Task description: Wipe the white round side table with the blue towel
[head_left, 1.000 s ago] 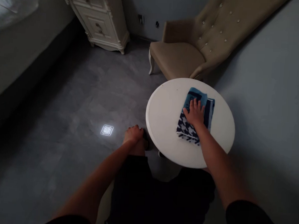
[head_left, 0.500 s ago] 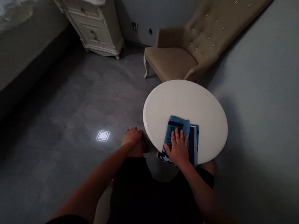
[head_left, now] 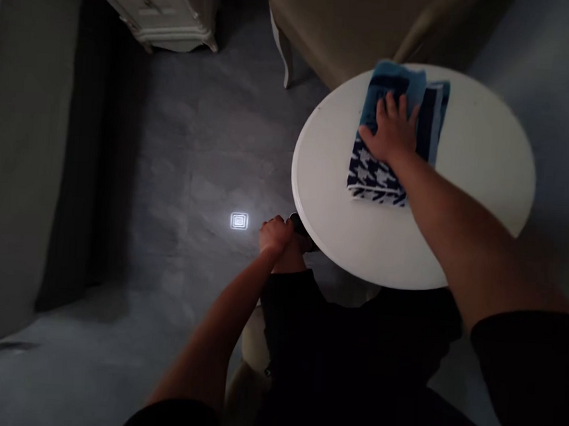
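A folded towel (head_left: 373, 165) in blue and navy, with a houndstooth pattern on its near part, lies on the round white table (head_left: 341, 222). My right hand (head_left: 392, 131) presses flat on it, palm down and fingers spread, toward the far side of the tabletop. Beside the table's left edge, my left hand (head_left: 274, 233) rests on my left knee (head_left: 292, 256). Its fingers are bent over the knee and their tips are hidden.
Beyond the table stands a tan armchair (head_left: 332, 25) with a pale curved leg. A white nightstand (head_left: 166, 16) is at the upper left, and a bed (head_left: 24, 161) runs down the left side. A bright square patterned light (head_left: 239, 221) shows on the grey floor (head_left: 212, 139).
My right hand has moved away from me across the tabletop, and the towel has moved with it from the near edge. The view has tilted down; my left hand stays on the knee.
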Demonstrator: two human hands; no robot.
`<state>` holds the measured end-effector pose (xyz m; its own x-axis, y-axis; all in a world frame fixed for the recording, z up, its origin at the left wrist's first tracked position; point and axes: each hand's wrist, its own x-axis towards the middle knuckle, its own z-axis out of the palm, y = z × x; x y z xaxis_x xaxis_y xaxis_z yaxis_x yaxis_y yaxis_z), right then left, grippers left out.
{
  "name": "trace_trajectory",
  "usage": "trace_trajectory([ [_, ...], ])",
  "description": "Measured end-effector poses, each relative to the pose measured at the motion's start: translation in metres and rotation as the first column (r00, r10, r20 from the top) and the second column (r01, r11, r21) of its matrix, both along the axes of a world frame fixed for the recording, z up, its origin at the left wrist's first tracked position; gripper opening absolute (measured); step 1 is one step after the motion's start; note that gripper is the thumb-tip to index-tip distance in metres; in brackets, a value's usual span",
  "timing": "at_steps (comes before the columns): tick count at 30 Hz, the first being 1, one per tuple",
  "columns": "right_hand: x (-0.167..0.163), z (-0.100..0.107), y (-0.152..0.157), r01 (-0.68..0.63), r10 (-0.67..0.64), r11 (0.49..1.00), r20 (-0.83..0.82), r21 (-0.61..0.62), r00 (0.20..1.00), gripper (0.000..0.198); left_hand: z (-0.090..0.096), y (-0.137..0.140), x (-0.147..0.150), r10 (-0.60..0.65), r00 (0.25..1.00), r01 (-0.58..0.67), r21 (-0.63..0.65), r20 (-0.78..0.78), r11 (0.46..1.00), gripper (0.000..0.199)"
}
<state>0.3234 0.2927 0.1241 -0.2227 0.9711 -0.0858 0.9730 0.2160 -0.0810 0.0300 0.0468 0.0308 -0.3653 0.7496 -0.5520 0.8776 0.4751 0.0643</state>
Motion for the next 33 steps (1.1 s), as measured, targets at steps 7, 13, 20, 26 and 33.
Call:
trace_trajectory([
  [7,0.018,-0.003,0.076,0.054,-0.049,0.997,-0.085,0.05,0.995,0.089,0.002,0.006,0.004,-0.006,1.0,0.006,-0.025,-0.009,1.0,0.051],
  [13,0.018,0.001,0.084,0.07,-0.067,0.997,-0.088,0.027,0.994,0.09,0.002,0.007,0.004,0.007,1.0,-0.007,-0.002,-0.013,1.0,0.049],
  [20,0.015,-0.004,-0.002,0.073,-0.071,0.997,-0.121,0.006,0.99,0.08,0.004,0.004,0.011,0.014,1.0,-0.013,0.025,-0.028,1.0,0.052],
  [26,0.018,-0.017,-0.165,-0.057,0.059,0.998,-0.126,0.018,0.99,0.087,0.01,-0.002,0.021,-0.001,1.0,0.002,0.053,-0.011,0.999,0.048],
  [33,-0.002,-0.006,-0.322,-0.063,0.057,0.995,-0.082,-0.079,0.995,0.089,0.016,-0.01,0.027,-0.06,0.998,0.059,0.077,0.011,0.995,0.052],
])
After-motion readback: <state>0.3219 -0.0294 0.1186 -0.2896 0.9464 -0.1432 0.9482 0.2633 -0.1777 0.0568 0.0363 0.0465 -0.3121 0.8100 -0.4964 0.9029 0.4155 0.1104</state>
